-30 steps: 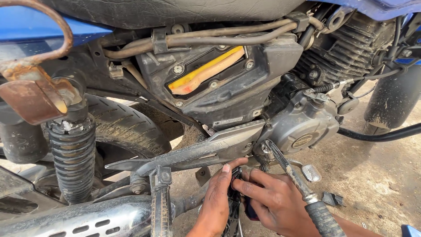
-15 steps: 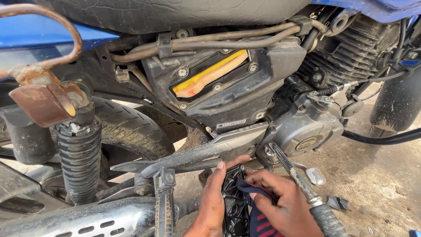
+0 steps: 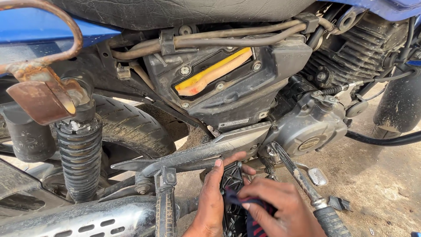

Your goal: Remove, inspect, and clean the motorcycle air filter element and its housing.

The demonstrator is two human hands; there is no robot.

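I look at the side of a blue motorcycle with a grey engine case (image 3: 313, 131) and a black air-filter box (image 3: 228, 83) showing a yellow filter. Low in the frame, my left hand (image 3: 211, 199) lies flat against a black ribbed plastic cover (image 3: 232, 193) under the silver frame plate (image 3: 206, 149). My right hand (image 3: 280, 210) pinches a dark blue cloth with red stripes (image 3: 250, 219) and presses it on that cover. Both hands sit just left of the kick-start lever (image 3: 302, 182).
A rusty grab rail and bracket (image 3: 41, 94) hang at the left above the black coil shock (image 3: 81, 158). The chrome exhaust (image 3: 83, 217) runs along the bottom left, the rear tyre (image 3: 131, 127) behind it. A foot peg (image 3: 316, 176) and dirt ground lie at the right.
The view has shifted slightly down. My right hand has brought the striped cloth up onto the black cover and moved a little to the right; my left hand stays against the cover.
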